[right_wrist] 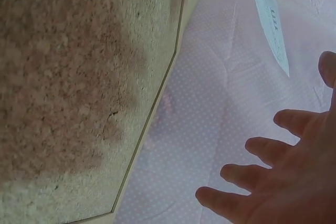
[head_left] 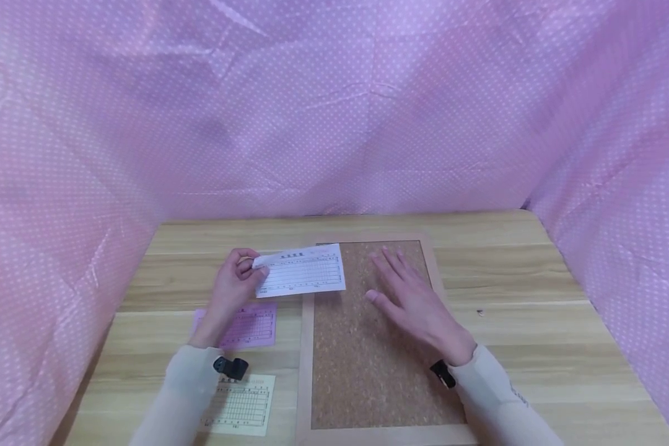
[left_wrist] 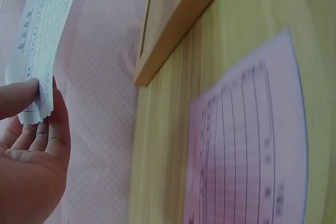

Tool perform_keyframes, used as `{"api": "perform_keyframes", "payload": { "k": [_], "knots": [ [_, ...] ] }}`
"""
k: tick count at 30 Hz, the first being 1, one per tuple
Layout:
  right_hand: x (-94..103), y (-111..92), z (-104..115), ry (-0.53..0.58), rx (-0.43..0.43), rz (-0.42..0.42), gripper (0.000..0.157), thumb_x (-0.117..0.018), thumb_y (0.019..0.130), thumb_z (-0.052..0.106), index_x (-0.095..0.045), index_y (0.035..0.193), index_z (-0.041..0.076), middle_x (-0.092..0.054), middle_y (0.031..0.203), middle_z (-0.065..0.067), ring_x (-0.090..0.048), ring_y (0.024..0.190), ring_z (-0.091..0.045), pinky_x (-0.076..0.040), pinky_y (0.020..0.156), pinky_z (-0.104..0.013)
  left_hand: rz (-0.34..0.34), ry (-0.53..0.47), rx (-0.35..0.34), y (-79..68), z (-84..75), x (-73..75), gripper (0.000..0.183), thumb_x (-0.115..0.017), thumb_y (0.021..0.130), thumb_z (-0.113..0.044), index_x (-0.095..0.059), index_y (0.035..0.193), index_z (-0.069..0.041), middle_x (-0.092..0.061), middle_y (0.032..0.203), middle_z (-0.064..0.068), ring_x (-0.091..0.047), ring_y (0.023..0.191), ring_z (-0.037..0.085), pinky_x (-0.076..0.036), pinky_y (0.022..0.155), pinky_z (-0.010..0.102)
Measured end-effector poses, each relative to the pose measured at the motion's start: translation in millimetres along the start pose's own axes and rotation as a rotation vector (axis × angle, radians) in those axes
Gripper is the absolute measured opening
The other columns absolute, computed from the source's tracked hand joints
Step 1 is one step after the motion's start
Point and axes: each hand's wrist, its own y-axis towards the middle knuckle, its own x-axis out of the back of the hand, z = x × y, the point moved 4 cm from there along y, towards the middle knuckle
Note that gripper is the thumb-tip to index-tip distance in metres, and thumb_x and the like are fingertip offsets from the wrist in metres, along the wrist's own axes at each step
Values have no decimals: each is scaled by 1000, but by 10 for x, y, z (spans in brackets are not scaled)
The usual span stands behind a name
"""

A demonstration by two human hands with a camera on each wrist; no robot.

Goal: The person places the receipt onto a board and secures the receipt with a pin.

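A white printed form slip (head_left: 301,271) is pinched at its left end between the thumb and fingers of my left hand (head_left: 238,282). The left wrist view shows the thumb on the printed face of the slip (left_wrist: 47,35), near its torn edge. Its right part hangs above the upper left of a wood-framed cork board (head_left: 357,371). My right hand (head_left: 418,306) is spread with straight fingers over the board. In the right wrist view the right hand (right_wrist: 283,171) appears apart from the cork surface, holding nothing.
A pink form slip (head_left: 256,325) lies on the wooden table (head_left: 513,371) left of the board, partly behind the left forearm. Nearer sits a pale yellow slip (head_left: 245,406). A tiny object (head_left: 480,312) lies right of the board. Pink dotted cloth (head_left: 334,124) surrounds the table.
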Motion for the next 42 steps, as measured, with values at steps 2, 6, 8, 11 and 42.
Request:
{"api": "perform_keyframes", "payload": {
  "k": [2,6,8,11,42],
  "knots": [
    [14,10,-14,11,-11,0,71,-50,107,49,-28,165,16,-18,172,-10,-15,156,-41,-18,122,-64,12,-1,6,1,-15,-66,36,-64,98,1,-48,130,2,-66,127,29,-70,98,11,-58,79,20],
    [35,28,-39,52,-45,17,71,-48,107,52,-24,166,21,-15,172,-5,-13,157,-35,-17,123,-62,44,-6,9,3,-26,-197,35,-64,98,2,-48,129,2,-67,126,29,-71,102,19,-58,80,21],
    [37,29,-52,75,-60,28,71,-46,107,54,-23,166,24,-13,173,-3,-12,158,-32,-17,123,-60,56,-18,8,4,-32,-261,35,-64,97,3,-48,128,1,-67,125,28,-71,103,21,-59,80,23],
    [34,31,-79,106,-68,33,70,-45,107,53,-22,166,23,-12,173,-2,-11,158,-31,-16,123,-61,70,-33,-3,3,-50,-353,35,-65,96,2,-49,128,1,-69,123,27,-72,101,22,-59,79,25],
    [49,65,-288,392,-182,-40,67,-57,107,37,-28,165,19,-54,147,-26,-62,125,-40,-50,104,-55,120,-64,6,-8,-106,-845,39,-67,96,2,-49,131,0,-70,121,24,-71,107,33,-60,80,28]
  ]
}}
